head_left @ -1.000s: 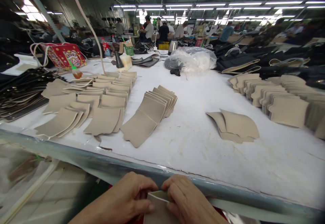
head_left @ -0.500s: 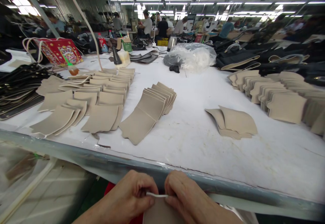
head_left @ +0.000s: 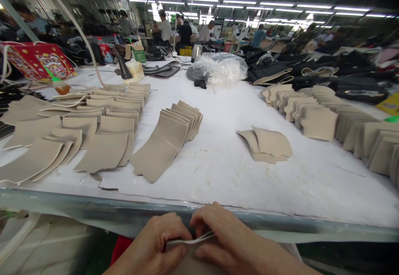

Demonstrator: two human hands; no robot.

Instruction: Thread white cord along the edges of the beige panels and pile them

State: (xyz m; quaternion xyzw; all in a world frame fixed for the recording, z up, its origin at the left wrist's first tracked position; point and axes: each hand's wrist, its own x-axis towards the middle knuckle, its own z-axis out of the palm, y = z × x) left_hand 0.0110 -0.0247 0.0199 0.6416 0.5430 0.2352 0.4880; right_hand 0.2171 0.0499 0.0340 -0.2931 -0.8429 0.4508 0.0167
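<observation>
A beige piece (head_left: 190,241) is pinched between the left hand (head_left: 156,246) and right hand (head_left: 224,241) below the table's near edge (head_left: 124,208), its upper edge running left-right, fingers clamped on it.

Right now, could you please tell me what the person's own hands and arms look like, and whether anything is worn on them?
The left hand and right hand are bare, with no gloves. No ring shows on the fingers in view. The left forearm and right forearm are uncovered down to the picture's bottom edge: no sleeve, watch or bracelet is visible.
</observation>
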